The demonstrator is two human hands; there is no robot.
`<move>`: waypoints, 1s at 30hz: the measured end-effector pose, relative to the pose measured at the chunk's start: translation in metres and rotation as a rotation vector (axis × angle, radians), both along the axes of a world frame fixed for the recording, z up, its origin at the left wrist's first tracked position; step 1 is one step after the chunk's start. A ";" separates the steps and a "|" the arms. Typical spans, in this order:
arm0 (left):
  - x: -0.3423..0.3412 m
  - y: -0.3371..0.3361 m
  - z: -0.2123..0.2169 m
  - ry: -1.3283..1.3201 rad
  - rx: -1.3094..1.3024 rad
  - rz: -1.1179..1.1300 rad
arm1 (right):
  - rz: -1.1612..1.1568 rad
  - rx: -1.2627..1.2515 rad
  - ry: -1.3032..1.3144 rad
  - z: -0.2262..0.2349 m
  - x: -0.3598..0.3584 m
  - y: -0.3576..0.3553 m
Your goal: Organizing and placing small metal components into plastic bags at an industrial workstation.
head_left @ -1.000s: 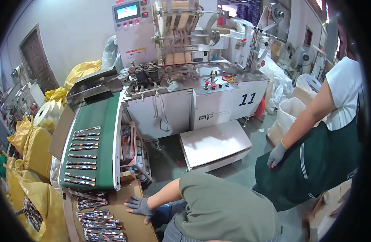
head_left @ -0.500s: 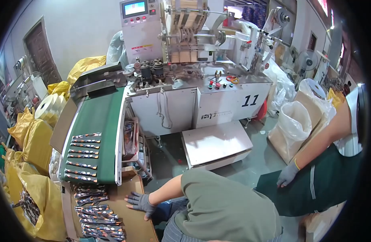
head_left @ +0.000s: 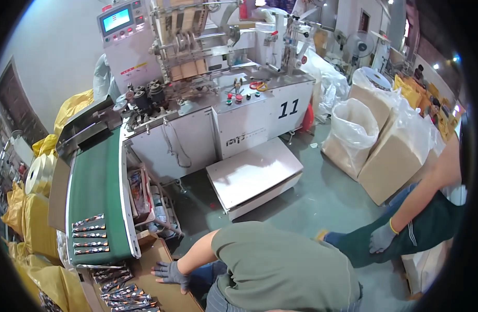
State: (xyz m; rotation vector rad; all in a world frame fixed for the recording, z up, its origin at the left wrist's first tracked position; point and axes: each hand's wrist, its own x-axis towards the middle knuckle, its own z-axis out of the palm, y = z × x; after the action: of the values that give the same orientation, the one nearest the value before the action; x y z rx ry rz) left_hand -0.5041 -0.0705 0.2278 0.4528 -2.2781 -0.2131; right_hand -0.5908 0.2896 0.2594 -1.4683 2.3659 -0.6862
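My right hand (head_left: 171, 274), in a grey glove with bare fingertips, lies with spread fingers on the brown cardboard tray (head_left: 155, 255) at the lower left. It holds nothing. Left of it, a pile of slim dark packets (head_left: 125, 295) with orange and white spots rests in the tray. Above the pile, several of the same packets (head_left: 90, 235) lie in a row across the green conveyor belt (head_left: 95, 177). An olive sleeve (head_left: 280, 255) fills much of the lower middle. My left hand is out of view.
Beyond the belt stands a white packaging machine (head_left: 265, 122) with a low white step (head_left: 254, 177) before it. Yellow sacks (head_left: 39, 223) line the left. A lined carton (head_left: 350, 135) stands at right, near a co-worker's gloved hand (head_left: 383, 236) on a dark green trouser leg.
The view has turned right, so the machine and belt sit farther left. Fewer packets lie on the belt's end. Fingertips dimly seen among the piled packets have left the view. My right hand stays on the cardboard.
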 end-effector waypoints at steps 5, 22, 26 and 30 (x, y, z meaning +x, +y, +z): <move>-0.008 0.036 0.031 -0.227 0.318 0.021 | -0.076 -0.002 0.039 0.008 0.004 0.016; 0.001 0.062 0.057 -0.264 0.390 0.153 | -0.407 0.027 0.396 0.133 -0.213 -0.133; 0.003 0.055 0.052 -0.140 0.599 0.154 | -0.431 0.005 0.121 0.117 -0.172 -0.186; -0.033 0.027 0.061 0.385 1.920 -0.157 | -0.806 -0.054 -0.422 0.079 -0.180 -0.197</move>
State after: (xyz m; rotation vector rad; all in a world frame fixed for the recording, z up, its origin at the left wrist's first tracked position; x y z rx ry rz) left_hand -0.5374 -0.0436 0.2886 0.9595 -1.0482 -2.3078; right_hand -0.7708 0.0922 0.3382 -0.2614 2.5304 -1.1018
